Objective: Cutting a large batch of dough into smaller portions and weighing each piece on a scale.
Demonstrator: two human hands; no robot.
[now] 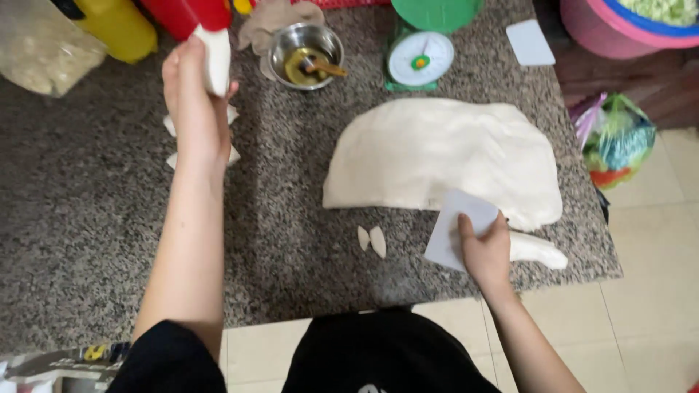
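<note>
My left hand (195, 98) is raised over the left part of the granite counter (95, 218) and grips a long strip of white dough (216, 58). Under it lie a few cut dough pieces (233, 154). My right hand (486, 251) holds a white plastic scraper (455, 222) at the near edge of a big flattened slab of dough (444, 156). A cut-off dough strip (537, 251) lies just right of that hand. Two small dough bits (372, 240) sit in front of the slab.
At the back stand a steel bowl (306, 52) with oil and a brush, a green kitchen scale (420, 57), a second white scraper (530, 42), yellow and red bottles and a bag. A pink tub (611, 29) and plastic bags (611, 138) sit on the right.
</note>
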